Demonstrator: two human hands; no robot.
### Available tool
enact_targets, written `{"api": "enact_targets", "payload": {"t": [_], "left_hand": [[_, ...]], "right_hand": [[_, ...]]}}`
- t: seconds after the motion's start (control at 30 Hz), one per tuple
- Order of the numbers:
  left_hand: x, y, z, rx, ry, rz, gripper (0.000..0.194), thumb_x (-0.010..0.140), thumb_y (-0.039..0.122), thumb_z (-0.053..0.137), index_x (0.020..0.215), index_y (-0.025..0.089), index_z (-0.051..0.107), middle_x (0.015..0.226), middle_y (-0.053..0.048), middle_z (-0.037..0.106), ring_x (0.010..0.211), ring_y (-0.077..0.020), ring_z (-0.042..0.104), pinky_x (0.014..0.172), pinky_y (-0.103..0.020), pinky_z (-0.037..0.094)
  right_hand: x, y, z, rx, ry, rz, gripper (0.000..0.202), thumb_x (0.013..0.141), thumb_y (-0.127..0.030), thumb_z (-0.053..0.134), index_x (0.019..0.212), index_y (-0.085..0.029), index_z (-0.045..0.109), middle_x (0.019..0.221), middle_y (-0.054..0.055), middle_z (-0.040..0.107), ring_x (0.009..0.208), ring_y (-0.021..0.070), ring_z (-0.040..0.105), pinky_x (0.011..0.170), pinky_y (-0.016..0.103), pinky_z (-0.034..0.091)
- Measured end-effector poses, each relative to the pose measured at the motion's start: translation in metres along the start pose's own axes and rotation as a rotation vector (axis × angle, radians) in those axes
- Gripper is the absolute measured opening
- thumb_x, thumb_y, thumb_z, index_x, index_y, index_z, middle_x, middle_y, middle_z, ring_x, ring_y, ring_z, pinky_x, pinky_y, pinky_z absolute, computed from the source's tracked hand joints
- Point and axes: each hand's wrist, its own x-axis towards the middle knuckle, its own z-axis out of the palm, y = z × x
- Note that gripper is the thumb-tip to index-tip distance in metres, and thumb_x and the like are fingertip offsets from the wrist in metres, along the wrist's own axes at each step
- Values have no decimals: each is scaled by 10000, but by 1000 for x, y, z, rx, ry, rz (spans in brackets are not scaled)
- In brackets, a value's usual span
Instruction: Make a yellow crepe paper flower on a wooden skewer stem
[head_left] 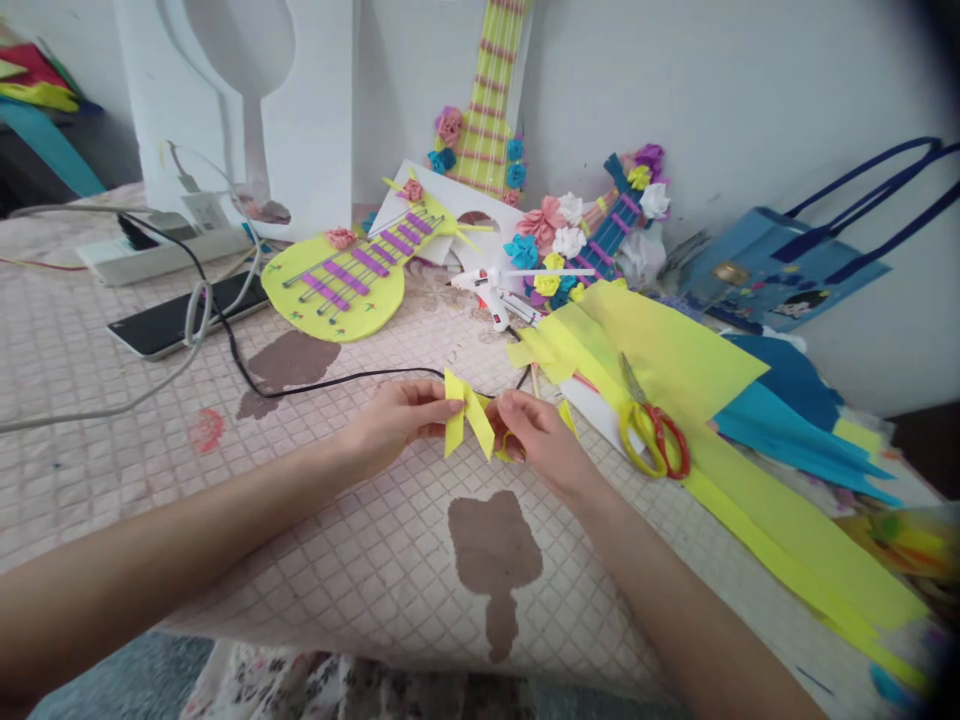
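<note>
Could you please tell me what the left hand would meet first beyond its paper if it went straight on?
Past the yellow paper it pinches, the left hand would probably meet the right hand, though depth is unclear.

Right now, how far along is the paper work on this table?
The yellow guitar with purple bars already looks done. The left hand holds a folded yellow strip, seemingly unfinished; the right hand pinches yellow paper beside it. What is left I cannot count, but yellow sheets lie under the scissors, perhaps for more.

A craft workspace: paper-flowered model guitars (345,275) stand against the wall (600,70), a glue gun (487,290) and scissors (654,438) before them.
</note>
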Motion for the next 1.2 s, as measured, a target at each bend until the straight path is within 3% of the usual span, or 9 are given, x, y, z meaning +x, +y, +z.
{"api": "enact_targets", "payload": {"t": [0.2, 0.53, 0.7, 0.97, 1.2], "left_hand": [[0, -4, 0, 52, -18, 24, 120, 731, 243, 711, 780, 140, 676, 755, -26, 671, 661, -114, 587, 639, -234, 444], [0, -4, 1, -32, -3, -70, 166, 751, 265, 705, 809, 116, 663, 819, -67, 683, 754, -140, 610, 690, -261, 466], [-1, -4, 1, -20, -16, -70, 173, 750, 272, 706, 799, 120, 642, 714, -35, 664, 652, -108, 591, 629, -234, 445], [-1, -4, 1, -93, -4, -104, 214, 719, 252, 740, 760, 124, 574, 783, -47, 683, 737, -136, 639, 723, -277, 502], [-1, -5, 1, -107, -31, -110, 176, 695, 226, 761, 746, 111, 638, 753, -26, 679, 682, -113, 627, 688, -248, 506]], "right_hand": [[-3, -2, 2, -28, -12, 49, 293, 750, -454, 661, 732, -195, 527, 600, -59, 477, 477, 58, 371, 426, 204, 252], [-1, 4, 2, 84, 73, 30, 255, 761, -421, 655, 738, -192, 543, 563, -61, 471, 438, 48, 341, 390, 195, 204], [-1, 3, 6, 99, 107, 34, 258, 749, -412, 669, 726, -193, 536, 548, -63, 467, 430, 47, 339, 387, 195, 208], [-2, 3, 9, 69, 159, 8, 262, 756, -405, 655, 711, -184, 522, 532, -63, 477, 445, 52, 368, 406, 193, 247], [-3, 5, 15, -131, 132, -52, 202, 793, -366, 606, 749, -180, 541, 619, -43, 506, 514, 70, 425, 471, 205, 344]]}}
